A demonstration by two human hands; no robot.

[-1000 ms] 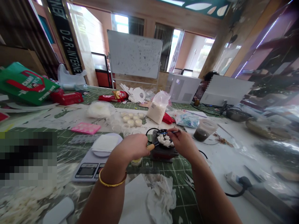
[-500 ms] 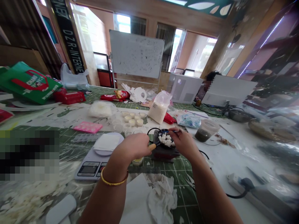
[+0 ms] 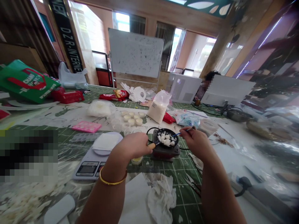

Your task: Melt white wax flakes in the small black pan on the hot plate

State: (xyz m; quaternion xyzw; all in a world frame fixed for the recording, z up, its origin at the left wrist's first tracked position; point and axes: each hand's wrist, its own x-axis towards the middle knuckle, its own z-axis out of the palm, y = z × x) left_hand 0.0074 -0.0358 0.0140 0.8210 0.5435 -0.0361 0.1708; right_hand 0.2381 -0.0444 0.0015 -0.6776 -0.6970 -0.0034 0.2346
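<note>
My left hand (image 3: 137, 144) is closed around the light wooden handle (image 3: 151, 146) of a small black frying pan (image 3: 175, 143). The pan rests on a small dark hot plate (image 3: 164, 154). White chunks (image 3: 167, 140) lie heaped in the pan. My right hand (image 3: 193, 137), to the right of the pan, pinches a thin blue stick (image 3: 177, 134) whose tip reaches in over the pan's right side; whether it touches the chunks I cannot tell. Just below my left hand stands a small cup with yellowish content (image 3: 137, 161).
A kitchen scale (image 3: 87, 169) lies left, with crumpled tissue (image 3: 162, 196) in front and scissors (image 3: 192, 183) by my right forearm. Beyond the pan are several small filled cups (image 3: 132, 119), a bag of white grains (image 3: 158, 107) and a plastic cup (image 3: 207, 126). A person sits behind a monitor (image 3: 229, 88).
My right hand has moved right, away from over the pan, uncovering its right side and the blue stick. My left hand keeps its hold on the handle.
</note>
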